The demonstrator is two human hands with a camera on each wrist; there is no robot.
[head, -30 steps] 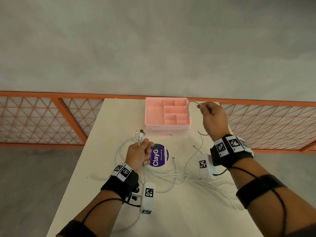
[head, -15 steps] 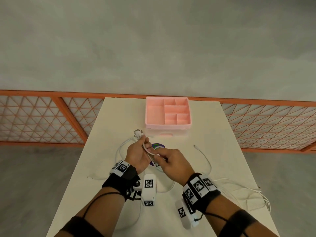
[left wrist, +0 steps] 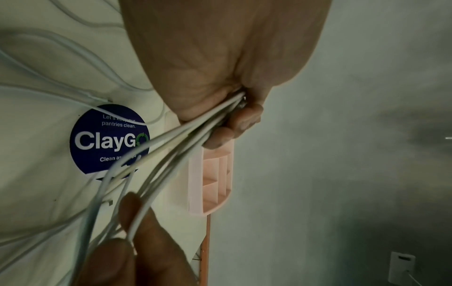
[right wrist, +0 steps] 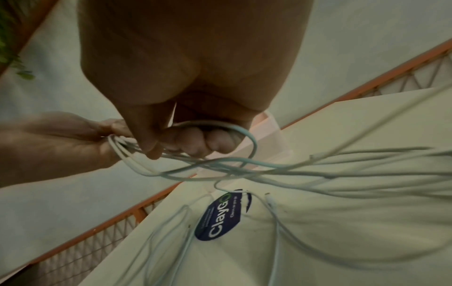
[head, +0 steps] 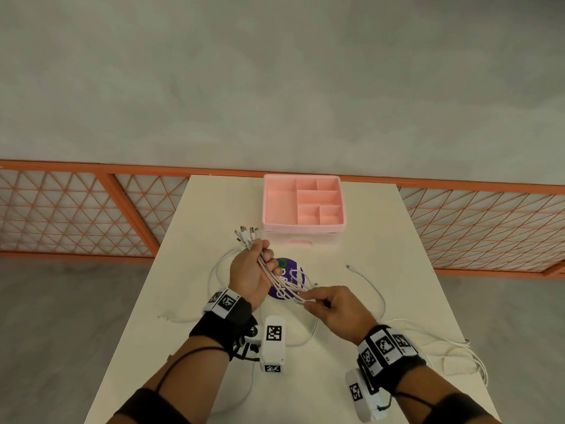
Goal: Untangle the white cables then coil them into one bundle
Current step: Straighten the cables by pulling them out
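White cables [head: 276, 281] run as one taut sheaf between our two hands, and the coming move turns on that line: it slants from near right to far left, up off the table [head: 195, 301]. Nearest to us, our right hand [head: 331, 307] sits at the low end of the sheaf, thumb and curled fingers pinching the strands where they bend into a loop; the right wrist view shows that loop arching over the knuckles, with the free lengths streaming away toward the table's right edge. From that pinch the long axis climbs away from us, across the round purple sticker [head: 290, 272], to our left hand [head: 252, 270], which is farther out and fisted round the gathered ends. The left wrist view shows the fingers [left wrist: 240, 120] curled tight over the strands. Beyond the fist the plugs [head: 244, 234] fan out toward the pink tray [head: 302, 228], which stands just past them. Slack tails lie on the table left of the left wrist and in a heap at the right edge [head: 452, 353]. We judge that the right hand, being nearer the loose lengths, is the one to carry each turn back up to the left.
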